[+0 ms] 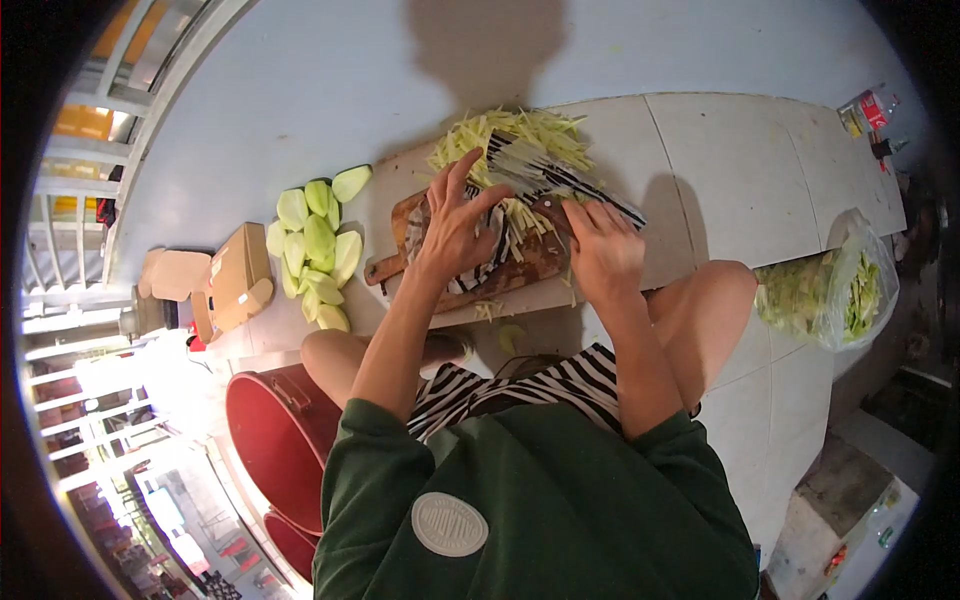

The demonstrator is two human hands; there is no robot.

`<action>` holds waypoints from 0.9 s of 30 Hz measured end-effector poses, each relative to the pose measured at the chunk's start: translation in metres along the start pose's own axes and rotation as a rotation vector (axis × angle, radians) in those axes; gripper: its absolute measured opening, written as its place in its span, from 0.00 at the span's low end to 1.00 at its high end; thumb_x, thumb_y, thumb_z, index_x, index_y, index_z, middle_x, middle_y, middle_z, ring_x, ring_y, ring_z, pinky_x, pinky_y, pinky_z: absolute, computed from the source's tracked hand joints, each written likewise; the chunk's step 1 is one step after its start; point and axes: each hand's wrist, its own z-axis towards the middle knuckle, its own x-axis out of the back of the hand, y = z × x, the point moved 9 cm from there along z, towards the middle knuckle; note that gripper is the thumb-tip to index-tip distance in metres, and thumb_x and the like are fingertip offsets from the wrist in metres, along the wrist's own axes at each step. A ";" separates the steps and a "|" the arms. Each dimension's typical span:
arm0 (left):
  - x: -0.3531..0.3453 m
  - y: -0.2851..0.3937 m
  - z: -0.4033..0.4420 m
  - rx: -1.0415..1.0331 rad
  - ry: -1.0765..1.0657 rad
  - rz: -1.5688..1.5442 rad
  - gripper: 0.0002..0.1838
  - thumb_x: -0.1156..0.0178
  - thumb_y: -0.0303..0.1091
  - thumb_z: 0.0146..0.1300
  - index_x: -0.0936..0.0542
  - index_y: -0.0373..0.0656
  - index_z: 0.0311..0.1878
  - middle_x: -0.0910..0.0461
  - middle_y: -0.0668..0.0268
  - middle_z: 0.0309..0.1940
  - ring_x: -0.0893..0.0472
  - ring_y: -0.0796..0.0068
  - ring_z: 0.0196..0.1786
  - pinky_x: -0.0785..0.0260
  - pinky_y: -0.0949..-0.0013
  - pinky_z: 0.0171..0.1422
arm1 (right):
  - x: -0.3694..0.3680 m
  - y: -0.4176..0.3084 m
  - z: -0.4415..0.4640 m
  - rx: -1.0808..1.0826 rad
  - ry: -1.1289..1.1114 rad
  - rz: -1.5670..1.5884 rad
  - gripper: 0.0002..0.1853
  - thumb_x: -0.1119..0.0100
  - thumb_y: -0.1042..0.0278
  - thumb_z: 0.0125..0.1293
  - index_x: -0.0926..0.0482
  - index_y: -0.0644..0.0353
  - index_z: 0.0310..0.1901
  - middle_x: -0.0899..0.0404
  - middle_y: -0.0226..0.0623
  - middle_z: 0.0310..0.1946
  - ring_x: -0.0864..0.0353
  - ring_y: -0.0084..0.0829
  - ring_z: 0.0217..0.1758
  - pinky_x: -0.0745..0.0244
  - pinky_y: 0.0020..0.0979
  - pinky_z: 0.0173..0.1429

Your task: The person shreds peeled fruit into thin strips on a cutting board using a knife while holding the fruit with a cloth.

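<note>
The knife point(551, 211), over the shreds point(458, 138) heaped at the far side of the cutting board point(537, 266), is best kept steady, with fingertips clear of its edge. Its handle is gripped by the right hand point(608, 248); the left hand point(458, 226) is held spread, apart from the right. One knife, one board and about a dozen pale-green pieces point(320, 240) are counted.

Shreds point(555, 135) pale yellow-green, larger pieces point(319, 240) light green, chopping board point(537, 264) mottled brown, knife handle point(550, 211) dark brown; shirt point(590, 500) dark green with off-white badge point(449, 524), shorts point(560, 376) black-and-white striped, tub point(275, 430) deep red.
</note>
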 end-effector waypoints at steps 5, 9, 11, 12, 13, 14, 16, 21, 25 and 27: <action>-0.005 -0.009 0.008 0.025 -0.008 0.008 0.35 0.40 0.23 0.43 0.20 0.64 0.58 0.45 0.57 0.78 0.45 0.37 0.74 0.49 0.37 0.76 | -0.001 -0.004 0.003 0.022 0.006 0.000 0.25 0.31 0.78 0.49 0.19 0.53 0.52 0.17 0.33 0.46 0.18 0.39 0.52 0.21 0.41 0.56; -0.012 -0.022 0.014 0.096 -0.047 0.056 0.36 0.39 0.23 0.42 0.20 0.66 0.59 0.45 0.58 0.77 0.45 0.38 0.75 0.49 0.37 0.76 | -0.004 -0.011 0.005 0.039 -0.030 -0.013 0.23 0.32 0.77 0.50 0.18 0.52 0.51 0.18 0.32 0.45 0.18 0.37 0.51 0.21 0.40 0.53; -0.016 -0.032 0.019 0.118 -0.061 0.065 0.38 0.39 0.23 0.42 0.21 0.67 0.61 0.45 0.59 0.77 0.46 0.38 0.75 0.49 0.38 0.76 | -0.006 -0.015 0.006 0.044 -0.044 -0.019 0.23 0.33 0.77 0.50 0.18 0.52 0.51 0.18 0.32 0.44 0.18 0.37 0.51 0.21 0.40 0.52; -0.019 -0.040 0.023 0.138 -0.075 0.077 0.39 0.39 0.23 0.42 0.21 0.69 0.62 0.45 0.59 0.77 0.46 0.38 0.75 0.49 0.38 0.76 | -0.005 -0.018 0.007 0.072 -0.011 -0.022 0.18 0.37 0.73 0.54 0.17 0.54 0.49 0.19 0.32 0.41 0.17 0.36 0.48 0.21 0.39 0.50; -0.021 -0.047 0.028 0.140 -0.072 0.076 0.39 0.39 0.23 0.42 0.21 0.69 0.62 0.45 0.59 0.77 0.46 0.38 0.75 0.49 0.38 0.76 | -0.003 -0.021 0.007 0.101 0.023 -0.024 0.15 0.41 0.69 0.58 0.17 0.56 0.47 0.20 0.32 0.37 0.17 0.35 0.45 0.21 0.38 0.47; -0.026 -0.057 0.033 0.167 -0.097 0.094 0.40 0.39 0.23 0.42 0.22 0.70 0.64 0.45 0.59 0.77 0.46 0.38 0.75 0.49 0.39 0.76 | -0.003 -0.023 0.006 0.105 0.021 -0.024 0.15 0.41 0.69 0.58 0.17 0.56 0.47 0.20 0.32 0.37 0.17 0.35 0.45 0.21 0.38 0.47; -0.029 -0.075 0.041 0.201 -0.114 0.114 0.42 0.39 0.23 0.43 0.22 0.71 0.65 0.45 0.59 0.77 0.46 0.38 0.75 0.48 0.39 0.76 | -0.006 -0.020 0.008 0.045 -0.005 -0.043 0.15 0.41 0.70 0.58 0.17 0.56 0.47 0.19 0.32 0.39 0.17 0.36 0.47 0.21 0.38 0.48; -0.017 -0.116 0.045 0.344 -0.145 0.163 0.41 0.33 0.28 0.47 0.25 0.68 0.69 0.42 0.56 0.76 0.41 0.43 0.73 0.46 0.41 0.76 | -0.011 -0.006 0.003 -0.013 -0.021 -0.056 0.16 0.39 0.72 0.57 0.17 0.54 0.49 0.18 0.34 0.42 0.17 0.38 0.50 0.20 0.40 0.50; -0.004 -0.151 0.017 0.459 -0.065 0.139 0.40 0.34 0.28 0.49 0.27 0.67 0.70 0.41 0.52 0.75 0.41 0.42 0.73 0.45 0.44 0.76 | -0.010 0.006 0.004 -0.140 -0.106 -0.026 0.20 0.33 0.73 0.55 0.18 0.52 0.52 0.17 0.36 0.45 0.17 0.41 0.51 0.19 0.45 0.51; 0.012 -0.167 -0.007 0.468 0.040 0.105 0.36 0.34 0.31 0.50 0.23 0.65 0.67 0.34 0.51 0.71 0.38 0.42 0.71 0.42 0.48 0.75 | -0.007 0.009 0.002 -0.118 -0.024 0.054 0.19 0.32 0.72 0.56 0.19 0.54 0.52 0.17 0.38 0.44 0.16 0.43 0.49 0.19 0.45 0.49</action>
